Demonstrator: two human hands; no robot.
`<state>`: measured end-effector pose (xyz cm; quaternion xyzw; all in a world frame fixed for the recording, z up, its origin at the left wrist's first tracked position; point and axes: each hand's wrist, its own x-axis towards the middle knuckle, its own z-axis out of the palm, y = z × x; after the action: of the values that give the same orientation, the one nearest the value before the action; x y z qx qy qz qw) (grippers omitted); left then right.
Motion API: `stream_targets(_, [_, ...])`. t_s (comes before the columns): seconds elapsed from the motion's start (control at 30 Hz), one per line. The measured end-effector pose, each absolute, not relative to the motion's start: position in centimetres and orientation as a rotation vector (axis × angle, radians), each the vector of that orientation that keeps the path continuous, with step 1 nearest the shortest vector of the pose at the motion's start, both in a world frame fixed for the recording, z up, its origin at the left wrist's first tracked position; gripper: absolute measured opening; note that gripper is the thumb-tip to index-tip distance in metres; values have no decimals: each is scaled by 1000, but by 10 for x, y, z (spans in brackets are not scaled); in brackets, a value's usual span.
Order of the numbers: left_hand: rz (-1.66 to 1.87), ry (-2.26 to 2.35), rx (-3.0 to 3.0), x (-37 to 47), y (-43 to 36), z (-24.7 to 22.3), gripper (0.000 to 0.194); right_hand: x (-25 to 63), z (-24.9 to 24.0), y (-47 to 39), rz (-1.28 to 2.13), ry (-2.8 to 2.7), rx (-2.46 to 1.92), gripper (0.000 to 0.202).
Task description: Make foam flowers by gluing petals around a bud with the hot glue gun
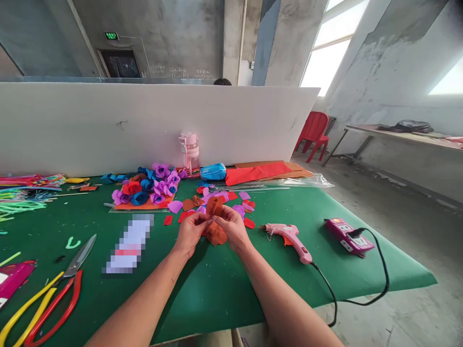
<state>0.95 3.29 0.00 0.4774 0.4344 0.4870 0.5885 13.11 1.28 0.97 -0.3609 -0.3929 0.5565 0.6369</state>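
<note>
Brown paper [216, 235] is pinched, its middle partly hidden by fingers [222, 223].

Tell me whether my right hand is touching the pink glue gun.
Apart. The head view shows green tabletop between the right hand and the glue gun.

Fingertips meeting, my left hand [191, 233] and right hand [234, 227] pinch brown crepe paper [216, 234] above the green tabletop [217, 303]! Loose petals [175, 206] scatter just beyond, paper roses [140, 198] cluster leftward, and there's the pink glue gun [294, 241], lying right of my hands!
</note>
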Motion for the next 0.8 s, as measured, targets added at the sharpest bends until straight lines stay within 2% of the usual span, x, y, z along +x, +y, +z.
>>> stream_targets(0.5, [1134,1013,1099,8,32,-1,29,132,1,18,1300,-900,-815,30])
stream_targets(0.8, [1114,1008,1129,8,35,-5,29,133,1,19,1289,-855,-830,24])
